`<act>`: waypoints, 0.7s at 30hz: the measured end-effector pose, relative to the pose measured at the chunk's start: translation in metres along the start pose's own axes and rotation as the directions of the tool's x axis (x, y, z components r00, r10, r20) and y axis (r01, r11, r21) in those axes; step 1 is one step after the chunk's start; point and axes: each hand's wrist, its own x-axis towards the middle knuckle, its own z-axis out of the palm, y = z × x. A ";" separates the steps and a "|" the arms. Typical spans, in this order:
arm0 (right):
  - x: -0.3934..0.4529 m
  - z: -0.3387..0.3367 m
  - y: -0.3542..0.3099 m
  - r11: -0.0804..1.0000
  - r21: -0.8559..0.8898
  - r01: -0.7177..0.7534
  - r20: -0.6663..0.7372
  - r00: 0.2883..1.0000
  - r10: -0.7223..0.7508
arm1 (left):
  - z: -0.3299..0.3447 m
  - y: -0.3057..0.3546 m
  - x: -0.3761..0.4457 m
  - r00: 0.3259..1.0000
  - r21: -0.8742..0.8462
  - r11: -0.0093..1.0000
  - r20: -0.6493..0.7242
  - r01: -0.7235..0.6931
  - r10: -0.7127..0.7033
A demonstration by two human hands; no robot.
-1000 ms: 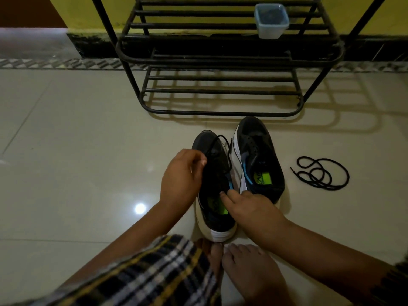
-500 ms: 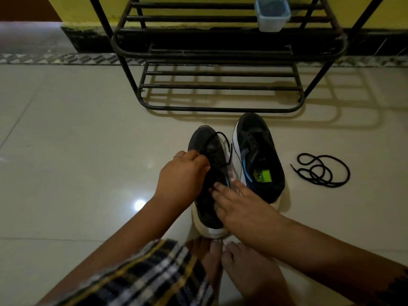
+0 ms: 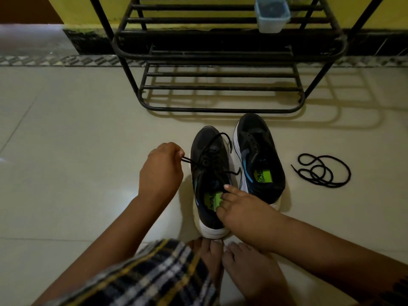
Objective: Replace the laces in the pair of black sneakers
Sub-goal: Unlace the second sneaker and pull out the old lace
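Fingers (image 3: 180,154) of left hand (image 3: 162,171) pinch lace (image 3: 205,160) beside sneaker (image 3: 209,173).

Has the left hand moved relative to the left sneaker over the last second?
Yes. The left hand has moved leftward off the left black sneaker, pulling a black lace out sideways.

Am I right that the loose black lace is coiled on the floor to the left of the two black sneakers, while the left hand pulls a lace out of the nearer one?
Not quite: the head view shows the loose black lace coiled on the floor to the right of the two black sneakers. The left hand does pull a lace from the nearer one.
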 end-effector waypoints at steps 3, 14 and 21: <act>0.001 0.001 0.000 0.999 0.035 -0.002 0.007 1.000 0.001 | 0.001 0.007 -0.004 0.984 -0.027 0.984 0.040 -0.174 0.175; 0.001 -0.004 0.003 0.997 0.074 0.020 -0.055 0.998 -0.016 | 0.008 0.025 -0.015 0.909 0.050 0.918 0.174 -0.393 0.379; 0.002 0.003 0.003 0.998 0.056 0.026 -0.044 0.999 -0.024 | -0.008 0.037 0.001 0.984 -0.189 0.981 0.158 -0.052 0.083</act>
